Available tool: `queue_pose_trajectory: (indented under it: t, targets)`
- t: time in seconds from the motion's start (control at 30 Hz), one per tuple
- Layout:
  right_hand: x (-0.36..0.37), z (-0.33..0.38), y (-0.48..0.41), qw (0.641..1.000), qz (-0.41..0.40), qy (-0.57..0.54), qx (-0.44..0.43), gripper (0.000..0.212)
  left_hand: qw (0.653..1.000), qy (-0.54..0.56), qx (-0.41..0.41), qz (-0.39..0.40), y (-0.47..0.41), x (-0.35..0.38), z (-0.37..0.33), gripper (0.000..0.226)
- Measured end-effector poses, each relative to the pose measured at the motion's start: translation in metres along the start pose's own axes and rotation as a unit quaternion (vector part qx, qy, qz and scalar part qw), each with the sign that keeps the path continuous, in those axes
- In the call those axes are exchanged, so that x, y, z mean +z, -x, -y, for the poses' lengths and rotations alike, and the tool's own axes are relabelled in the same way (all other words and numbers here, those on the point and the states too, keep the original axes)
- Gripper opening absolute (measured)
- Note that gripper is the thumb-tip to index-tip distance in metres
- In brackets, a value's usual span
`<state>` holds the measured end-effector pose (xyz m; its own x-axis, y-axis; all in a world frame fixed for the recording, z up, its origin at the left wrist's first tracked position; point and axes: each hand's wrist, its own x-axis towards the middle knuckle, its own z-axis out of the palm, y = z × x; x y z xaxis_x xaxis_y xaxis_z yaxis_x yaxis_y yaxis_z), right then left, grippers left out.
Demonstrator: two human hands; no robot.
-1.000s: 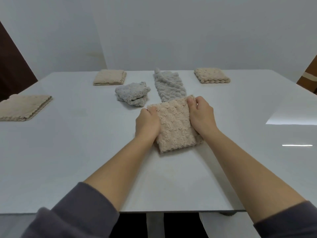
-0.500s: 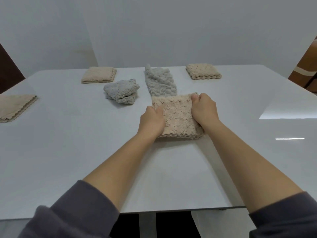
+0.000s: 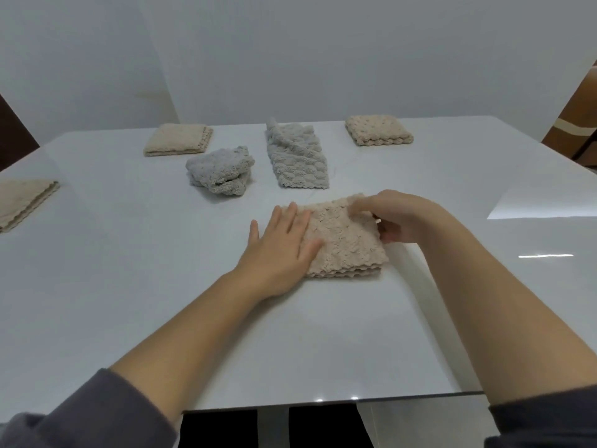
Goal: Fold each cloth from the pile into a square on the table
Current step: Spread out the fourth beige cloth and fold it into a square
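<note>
Near the middle of the white table (image 3: 129, 286): beige folded cloth (image 3: 347, 247), lying flat, stacked scalloped edges toward the near side. Flat on its left part: left hand (image 3: 281, 250), palm down, fingers straight and spread, pressing. At its far right corner: right hand (image 3: 400, 221), blurred, apparently pinching the edge between curled fingers and thumb. Beyond, well apart from both: crumpled grey cloth (image 3: 219, 173) beside grey cloth strip (image 3: 297, 160). Farther back: far-left beige square (image 3: 177, 139) and far-right beige square (image 3: 378, 130). At the table's left edge: third beige square (image 3: 22, 198).
</note>
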<state>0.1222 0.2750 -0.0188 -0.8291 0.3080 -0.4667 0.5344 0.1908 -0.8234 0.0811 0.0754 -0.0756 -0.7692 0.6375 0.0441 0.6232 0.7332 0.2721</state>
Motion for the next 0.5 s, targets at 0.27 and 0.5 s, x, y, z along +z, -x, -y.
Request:
queue_pose_trajectory:
  t: [0.27, 0.5]
  targets:
    - [-0.035, -0.016, -0.012, 0.942, -0.22, 0.242, -0.075, 0.055, 0.997, 0.067, -0.019, 0.019, -0.025, 0.015, -0.052, 0.066]
    - [0.026, -0.021, 0.0, 0.808, -0.186, 0.536, -0.156, 0.065, 0.995, 0.004, -0.085, -0.048, -0.036, 0.008, -0.023, 0.058]
